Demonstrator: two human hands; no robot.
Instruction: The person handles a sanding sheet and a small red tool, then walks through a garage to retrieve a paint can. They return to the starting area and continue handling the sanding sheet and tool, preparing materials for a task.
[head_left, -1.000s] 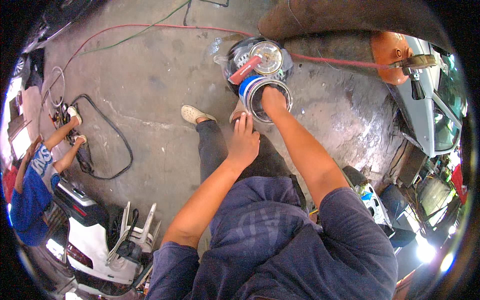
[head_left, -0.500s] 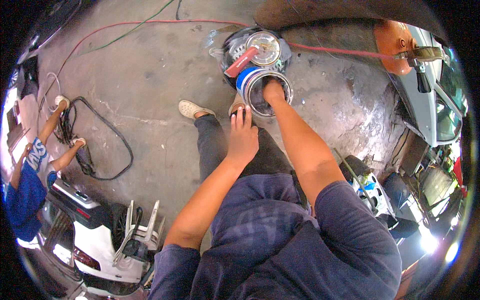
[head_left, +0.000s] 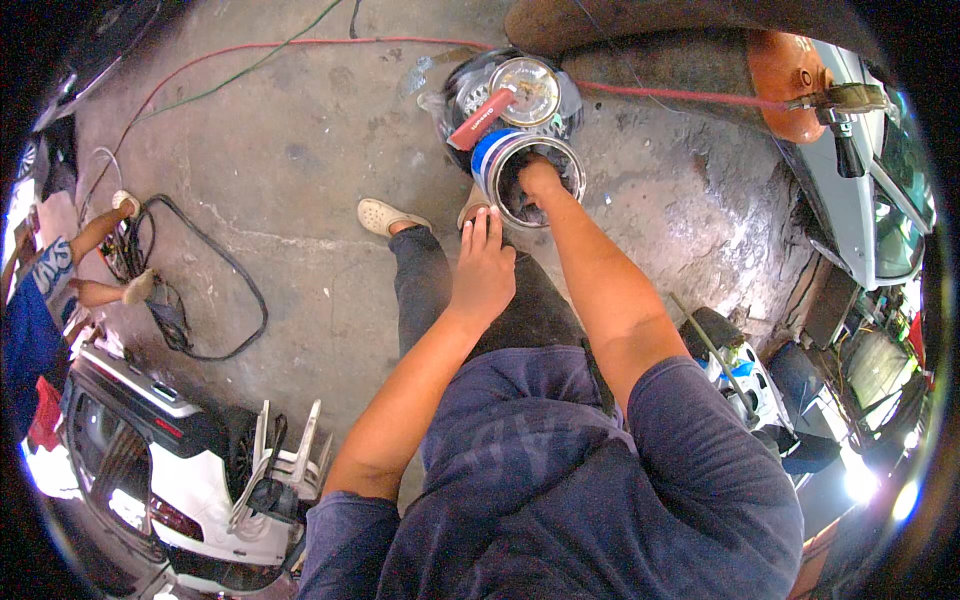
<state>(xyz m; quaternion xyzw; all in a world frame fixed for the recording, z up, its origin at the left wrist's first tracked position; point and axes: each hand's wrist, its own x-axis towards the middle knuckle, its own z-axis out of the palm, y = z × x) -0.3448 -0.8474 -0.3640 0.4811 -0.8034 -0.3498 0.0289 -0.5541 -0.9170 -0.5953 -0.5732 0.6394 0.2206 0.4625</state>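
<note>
From where I stand, right hand [head_left: 540, 183] has shifted slightly off the 3 o'clock side inside the blue can [head_left: 487, 153] at 12 o'clock, grip can't tell, so work inside seems ongoing; left hand [head_left: 484, 276], fingers extended, near can's 7 o'clock.

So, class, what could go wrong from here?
The blue-sided can leans at a slant, so anything loose inside might spill. The right hand, down inside it, could get scraped on the rim. The black cable, looped near another person's foot, might trip someone.
</note>
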